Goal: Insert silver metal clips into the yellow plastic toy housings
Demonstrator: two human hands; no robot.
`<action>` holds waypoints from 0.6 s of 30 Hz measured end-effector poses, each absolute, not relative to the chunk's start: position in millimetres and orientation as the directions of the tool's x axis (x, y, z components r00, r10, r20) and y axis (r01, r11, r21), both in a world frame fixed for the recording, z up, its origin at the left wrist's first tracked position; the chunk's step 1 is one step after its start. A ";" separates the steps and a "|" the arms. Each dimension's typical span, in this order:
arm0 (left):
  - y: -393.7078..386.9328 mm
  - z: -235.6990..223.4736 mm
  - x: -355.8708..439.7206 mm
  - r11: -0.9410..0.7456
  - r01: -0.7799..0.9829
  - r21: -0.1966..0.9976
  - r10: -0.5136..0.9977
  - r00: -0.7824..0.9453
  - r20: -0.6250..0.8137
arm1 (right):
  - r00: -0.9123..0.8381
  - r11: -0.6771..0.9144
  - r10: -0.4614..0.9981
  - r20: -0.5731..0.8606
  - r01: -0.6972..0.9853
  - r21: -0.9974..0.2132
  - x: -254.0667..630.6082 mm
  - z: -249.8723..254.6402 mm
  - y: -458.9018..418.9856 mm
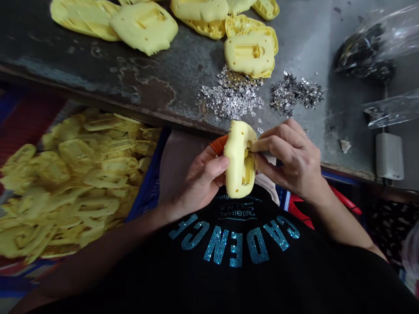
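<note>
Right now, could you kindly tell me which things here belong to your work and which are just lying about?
Belonging to the work: left hand, right hand, yellow plastic shell, loose silver metal pieces.
Lying about: clear bag of dark parts, white box.

Bench: scarred grey metal workbench (157,83)
On it: yellow plastic casings (144,26), 2 heaps of silver metal clips (232,93)
Its right end: clear plastic bag (363,52) of dark parts, white box (389,156)
Below its edge: blue crate (147,183) of yellow casings (72,174)
</note>
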State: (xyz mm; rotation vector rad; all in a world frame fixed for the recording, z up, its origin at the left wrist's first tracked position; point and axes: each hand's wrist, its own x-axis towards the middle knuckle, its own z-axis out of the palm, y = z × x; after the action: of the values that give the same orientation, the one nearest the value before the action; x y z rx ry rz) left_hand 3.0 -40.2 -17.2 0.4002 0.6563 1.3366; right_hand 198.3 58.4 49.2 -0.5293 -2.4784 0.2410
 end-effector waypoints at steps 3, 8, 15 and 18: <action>-40.8 -18.3 2.7 0.235 -0.769 0.595 0.968 0.131 -0.213 | -0.753 0.904 0.426 0.502 0.331 -0.271 195.7 46.3 59.8; -39.2 -17.8 3.7 0.271 -0.790 0.550 0.962 0.195 -0.193 | -0.675 0.799 0.572 0.466 0.328 -0.505 194.6 38.8 57.0; -38.9 -18.2 4.6 0.257 -0.790 0.557 0.963 0.163 -0.212 | -0.651 0.760 0.599 0.466 0.279 -0.588 199.9 38.5 56.9; -40.4 -17.9 4.4 0.232 -0.795 0.560 0.968 0.134 -0.210 | -0.688 0.799 0.541 0.484 0.240 -0.551 204.0 43.6 59.3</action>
State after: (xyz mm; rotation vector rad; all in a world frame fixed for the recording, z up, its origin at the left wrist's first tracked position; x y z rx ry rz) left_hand 4.4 -40.4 -17.9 0.3497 0.5980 1.3160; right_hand 204.0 59.3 43.6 -0.5744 -2.3286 0.5985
